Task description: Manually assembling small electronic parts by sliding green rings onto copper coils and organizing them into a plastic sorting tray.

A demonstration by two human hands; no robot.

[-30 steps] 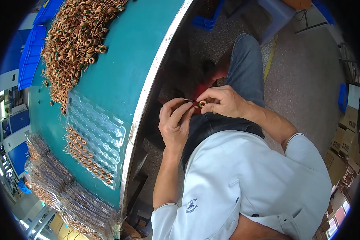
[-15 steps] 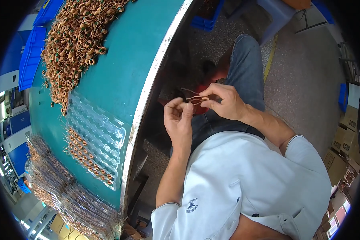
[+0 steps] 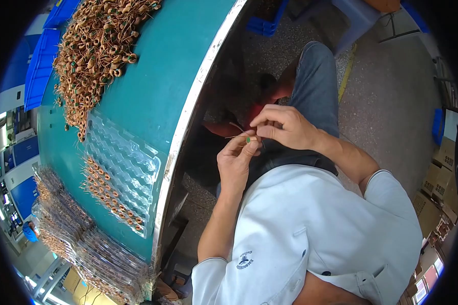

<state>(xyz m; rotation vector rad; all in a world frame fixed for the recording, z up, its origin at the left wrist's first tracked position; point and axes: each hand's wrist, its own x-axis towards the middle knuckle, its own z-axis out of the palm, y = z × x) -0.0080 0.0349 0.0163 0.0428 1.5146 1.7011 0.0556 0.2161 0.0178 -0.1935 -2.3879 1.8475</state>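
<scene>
Above my lap, off the table's edge, my left hand (image 3: 234,165) pinches a small copper-wound coil (image 3: 251,139) between thumb and fingers. A green spot shows on the coil, and thin wire leads stick out past the fingertips. My right hand (image 3: 288,128) is close against it with thumb and fingers drawn together; whatever lies between them is hidden. On the green table (image 3: 160,66) to the left lies a clear plastic tray (image 3: 124,145), partly filled with rows of similar coils (image 3: 109,195). Beyond it rises a large heap of loose coils (image 3: 96,56).
Stacked filled trays (image 3: 86,249) stand at the table's near left. Blue bins (image 3: 39,71) line its far left side. The table's pale metal edge (image 3: 185,112) runs beside my left arm. A plastic stool (image 3: 359,23) and cardboard cartons (image 3: 432,178) are on the right.
The coil has passed from my right fingers to my left, which has moved slightly right and down. Its green spot now shows. The right fingers have curled in closer.
</scene>
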